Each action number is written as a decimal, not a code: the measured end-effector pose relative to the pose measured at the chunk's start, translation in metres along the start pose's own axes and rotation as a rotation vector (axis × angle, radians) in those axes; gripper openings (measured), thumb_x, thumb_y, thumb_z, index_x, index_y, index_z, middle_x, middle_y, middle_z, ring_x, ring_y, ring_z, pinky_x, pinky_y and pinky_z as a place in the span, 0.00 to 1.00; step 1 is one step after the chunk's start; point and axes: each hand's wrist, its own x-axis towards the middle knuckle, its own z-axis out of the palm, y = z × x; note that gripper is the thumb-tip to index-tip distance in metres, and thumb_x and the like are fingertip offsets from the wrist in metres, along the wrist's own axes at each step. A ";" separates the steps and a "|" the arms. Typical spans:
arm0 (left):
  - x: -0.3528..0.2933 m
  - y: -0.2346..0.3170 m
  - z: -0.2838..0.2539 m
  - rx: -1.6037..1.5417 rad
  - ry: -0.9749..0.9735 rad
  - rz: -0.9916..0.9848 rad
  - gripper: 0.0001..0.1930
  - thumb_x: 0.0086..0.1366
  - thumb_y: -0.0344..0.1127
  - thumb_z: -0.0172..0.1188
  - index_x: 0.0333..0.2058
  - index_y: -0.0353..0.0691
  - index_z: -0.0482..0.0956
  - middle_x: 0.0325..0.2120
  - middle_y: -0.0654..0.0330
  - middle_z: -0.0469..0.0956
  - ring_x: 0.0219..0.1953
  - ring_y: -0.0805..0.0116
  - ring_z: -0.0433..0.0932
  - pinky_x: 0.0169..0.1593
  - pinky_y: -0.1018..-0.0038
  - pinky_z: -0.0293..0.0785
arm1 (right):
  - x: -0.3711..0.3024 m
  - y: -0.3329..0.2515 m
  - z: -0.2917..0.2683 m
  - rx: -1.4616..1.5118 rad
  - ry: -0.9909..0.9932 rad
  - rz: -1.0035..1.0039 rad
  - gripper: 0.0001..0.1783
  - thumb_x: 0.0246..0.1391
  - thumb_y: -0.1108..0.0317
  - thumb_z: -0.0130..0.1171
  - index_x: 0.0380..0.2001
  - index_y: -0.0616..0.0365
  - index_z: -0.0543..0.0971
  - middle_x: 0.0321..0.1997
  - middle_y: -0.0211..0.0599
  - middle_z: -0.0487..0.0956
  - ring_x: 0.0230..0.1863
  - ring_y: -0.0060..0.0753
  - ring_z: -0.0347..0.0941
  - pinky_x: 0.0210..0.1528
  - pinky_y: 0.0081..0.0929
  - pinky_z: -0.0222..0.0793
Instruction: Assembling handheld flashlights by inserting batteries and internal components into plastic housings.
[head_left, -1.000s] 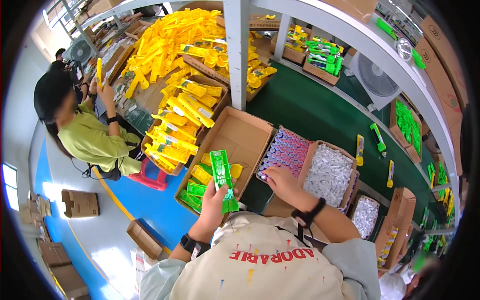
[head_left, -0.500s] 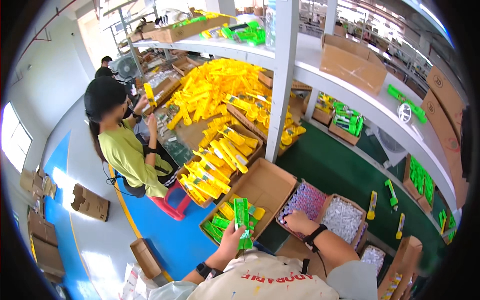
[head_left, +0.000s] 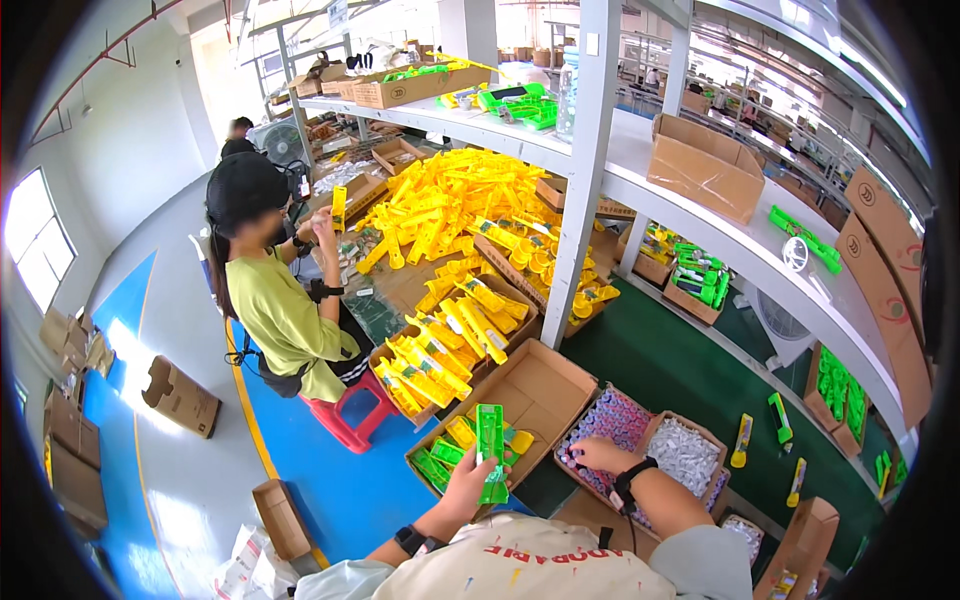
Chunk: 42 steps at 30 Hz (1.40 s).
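Head view: open carton with loose casings inside; to its right, packed small cylinders, then white pieces. Green casing seen over the carton's near side — left hand closed round its lower end. Right hand has fingers bunched at the cylinders' left side — can't tell if it's gripping one. Risks: a slack left grip could drop the casing into the carton; a rushed pinch could topple neighbouring cylinders.
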 end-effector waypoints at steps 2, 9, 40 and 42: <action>-0.003 0.000 -0.003 0.011 0.015 0.014 0.15 0.59 0.29 0.44 0.47 0.38 0.62 0.39 0.57 0.70 0.35 0.69 0.72 0.35 0.71 0.73 | -0.011 -0.014 -0.003 -0.004 0.110 0.026 0.17 0.44 0.59 0.52 0.39 0.51 0.75 0.37 0.47 0.75 0.39 0.48 0.70 0.42 0.40 0.64; -0.007 0.008 -0.009 -0.041 0.039 0.055 0.15 0.59 0.28 0.44 0.47 0.38 0.62 0.37 0.58 0.70 0.34 0.69 0.71 0.33 0.71 0.73 | -0.035 -0.054 -0.071 0.555 0.731 -0.044 0.06 0.51 0.70 0.47 0.29 0.61 0.67 0.25 0.43 0.74 0.29 0.35 0.72 0.28 0.27 0.65; 0.006 0.002 0.009 0.006 0.040 0.069 0.16 0.60 0.29 0.44 0.48 0.37 0.62 0.39 0.56 0.70 0.33 0.71 0.71 0.33 0.73 0.73 | -0.182 -0.296 -0.254 0.935 1.300 -1.769 0.07 0.36 0.76 0.61 0.23 0.52 0.81 0.24 0.32 0.76 0.10 0.16 0.50 0.09 0.13 0.40; 0.005 0.003 0.012 0.016 0.049 0.046 0.16 0.60 0.29 0.44 0.48 0.38 0.61 0.39 0.57 0.70 0.33 0.71 0.71 0.33 0.72 0.73 | -0.180 -0.296 -0.253 0.939 1.270 -1.773 0.07 0.37 0.76 0.61 0.23 0.52 0.81 0.24 0.32 0.76 0.10 0.16 0.50 0.09 0.13 0.40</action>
